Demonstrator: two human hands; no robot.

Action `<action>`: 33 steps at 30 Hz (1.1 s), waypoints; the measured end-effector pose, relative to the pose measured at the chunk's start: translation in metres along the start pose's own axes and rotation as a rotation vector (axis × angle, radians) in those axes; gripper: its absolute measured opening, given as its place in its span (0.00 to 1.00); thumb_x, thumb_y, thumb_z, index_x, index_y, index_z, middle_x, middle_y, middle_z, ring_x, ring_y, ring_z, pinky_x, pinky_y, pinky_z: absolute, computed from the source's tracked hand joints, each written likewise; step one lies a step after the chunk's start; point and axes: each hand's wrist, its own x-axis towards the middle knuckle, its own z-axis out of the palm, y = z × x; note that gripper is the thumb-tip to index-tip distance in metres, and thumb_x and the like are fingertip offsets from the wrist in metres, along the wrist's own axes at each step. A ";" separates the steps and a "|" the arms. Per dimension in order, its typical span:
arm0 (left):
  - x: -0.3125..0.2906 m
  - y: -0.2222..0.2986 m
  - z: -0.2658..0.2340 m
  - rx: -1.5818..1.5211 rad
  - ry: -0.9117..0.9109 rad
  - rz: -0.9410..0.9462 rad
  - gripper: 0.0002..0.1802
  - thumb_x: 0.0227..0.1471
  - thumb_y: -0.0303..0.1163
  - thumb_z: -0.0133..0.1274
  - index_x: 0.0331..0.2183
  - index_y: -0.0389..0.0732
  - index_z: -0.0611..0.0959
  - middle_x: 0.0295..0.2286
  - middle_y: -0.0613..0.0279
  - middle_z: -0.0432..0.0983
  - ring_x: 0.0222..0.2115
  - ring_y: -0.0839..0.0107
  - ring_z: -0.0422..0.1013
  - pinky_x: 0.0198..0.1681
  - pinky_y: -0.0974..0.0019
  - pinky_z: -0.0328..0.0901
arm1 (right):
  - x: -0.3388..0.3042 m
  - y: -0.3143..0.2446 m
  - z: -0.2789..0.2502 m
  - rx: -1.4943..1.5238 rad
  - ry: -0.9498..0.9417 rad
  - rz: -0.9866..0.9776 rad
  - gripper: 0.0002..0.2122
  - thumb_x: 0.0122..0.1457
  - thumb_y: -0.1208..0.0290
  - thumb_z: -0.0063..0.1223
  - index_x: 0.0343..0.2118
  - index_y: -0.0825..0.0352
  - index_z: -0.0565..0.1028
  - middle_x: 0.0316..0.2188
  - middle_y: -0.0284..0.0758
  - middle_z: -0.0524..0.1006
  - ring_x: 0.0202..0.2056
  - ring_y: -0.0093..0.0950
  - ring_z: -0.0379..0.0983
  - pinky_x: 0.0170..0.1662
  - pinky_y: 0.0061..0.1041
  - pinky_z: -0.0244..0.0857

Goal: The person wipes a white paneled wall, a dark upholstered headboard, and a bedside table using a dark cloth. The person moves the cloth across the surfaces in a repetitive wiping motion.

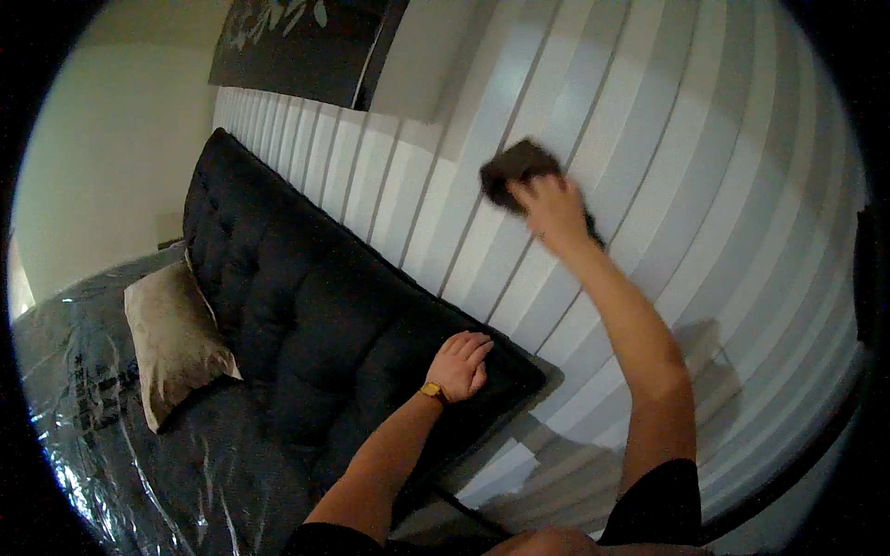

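Note:
My right hand, arm stretched upward, grips a dark brown cloth against the white ribbed wall panel. Both the hand and the cloth are slightly blurred, and a dark bit of cloth shows behind the wrist. Lower down, my left hand lies on the black tufted cushion-like headboard, near its upper right edge. Its fingers are laid out over the fabric with nothing held in them. A gold-coloured watch sits on the left wrist.
A beige pillow leans on the headboard, over a surface covered in shiny clear plastic. Above the headboard hangs a dark picture with pale leaf shapes. A plain pale wall stands at left. A dark edge curves along the lower right.

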 end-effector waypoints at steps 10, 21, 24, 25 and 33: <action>0.001 0.007 -0.001 0.020 -0.006 0.024 0.21 0.45 0.32 0.48 0.44 0.39 0.76 0.46 0.55 0.71 0.48 0.55 0.66 0.56 0.54 0.57 | -0.075 -0.056 0.046 0.164 0.027 -0.609 0.13 0.50 0.68 0.50 0.40 0.57 0.77 0.44 0.33 0.73 0.53 0.32 0.65 0.55 0.38 0.58; 0.006 0.012 -0.002 0.016 0.002 0.009 0.22 0.44 0.30 0.47 0.45 0.39 0.76 0.49 0.55 0.70 0.52 0.57 0.64 0.60 0.53 0.53 | 0.035 0.110 -0.039 0.025 0.399 0.157 0.27 0.45 0.81 0.54 0.53 0.61 0.69 0.57 0.39 0.64 0.56 0.39 0.62 0.56 0.36 0.61; 0.006 0.009 -0.004 0.083 -0.008 0.009 0.23 0.45 0.30 0.47 0.46 0.39 0.76 0.51 0.55 0.69 0.55 0.58 0.62 0.62 0.53 0.50 | 0.018 0.042 -0.001 0.019 0.292 0.042 0.21 0.49 0.77 0.49 0.50 0.60 0.72 0.55 0.38 0.66 0.55 0.38 0.64 0.55 0.38 0.61; 0.008 0.012 0.000 0.075 -0.024 0.009 0.23 0.45 0.30 0.46 0.47 0.39 0.76 0.51 0.55 0.69 0.55 0.59 0.61 0.62 0.53 0.49 | -0.001 0.024 0.021 -0.061 0.328 -0.068 0.18 0.52 0.74 0.46 0.48 0.59 0.73 0.55 0.38 0.67 0.55 0.36 0.64 0.56 0.40 0.59; 0.004 0.008 -0.005 0.055 -0.080 -0.023 0.24 0.47 0.30 0.43 0.48 0.39 0.74 0.51 0.54 0.68 0.56 0.56 0.60 0.62 0.49 0.48 | -0.102 -0.053 0.023 0.308 -0.080 -0.676 0.08 0.49 0.68 0.50 0.33 0.58 0.76 0.50 0.31 0.72 0.55 0.32 0.64 0.58 0.35 0.57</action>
